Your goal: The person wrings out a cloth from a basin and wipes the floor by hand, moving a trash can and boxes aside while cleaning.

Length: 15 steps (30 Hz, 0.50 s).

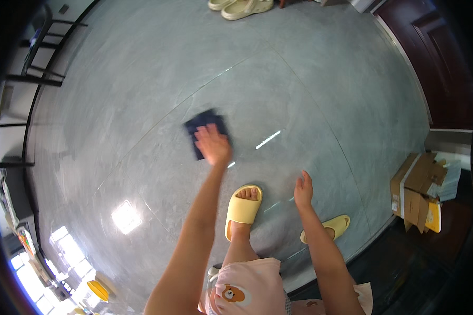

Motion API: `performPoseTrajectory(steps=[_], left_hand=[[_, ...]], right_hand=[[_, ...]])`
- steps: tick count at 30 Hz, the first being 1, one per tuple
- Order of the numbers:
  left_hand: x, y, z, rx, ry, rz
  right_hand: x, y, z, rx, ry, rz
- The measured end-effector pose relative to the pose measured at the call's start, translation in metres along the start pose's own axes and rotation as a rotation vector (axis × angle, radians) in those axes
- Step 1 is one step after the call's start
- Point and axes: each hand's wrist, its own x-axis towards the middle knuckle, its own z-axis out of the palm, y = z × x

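A folded dark navy cloth [200, 118] lies flat on the grey floor [260, 90], ahead and to the left of my feet. My left hand [212, 145] rests palm down on it, fingers spread over its near part. Both the hand and the cloth are blurred. Held in the air to the right, my right hand [303, 189] has nothing in it, and its fingers and thumb stand apart. Yellow slide sandals are on my feet: the left slide [245, 206] is close below the cloth, while the right slide [337, 228] is partly hidden behind my right forearm.
Opened cardboard boxes [414, 185] stand at the right, near a dark red panelled door [445, 59]. Cream clogs [246, 8] lie at the far edge. A black-framed chair [35, 51] is at the left. A yellow object [97, 290] sits at lower left.
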Motion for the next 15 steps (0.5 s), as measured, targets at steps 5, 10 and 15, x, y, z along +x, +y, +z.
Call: performPoseTrajectory(steps=[5,10,15], left_hand=[[-0.088,0.044,-0.002,-0.072,-0.225,0.801],[-0.083,-0.036,-0.015,-0.066,-0.276,0.758],[-0.042,-0.164,-0.037,0.056,-0.171,0.366]], right_hand=[[0.005,-0.014,0.027,-0.024,-0.045,-0.134],[0.018,-0.037,0.042,-0.064,-0.087,-0.142],[0.027,-0.062,0.057,-0.048,-0.102,-0.148]])
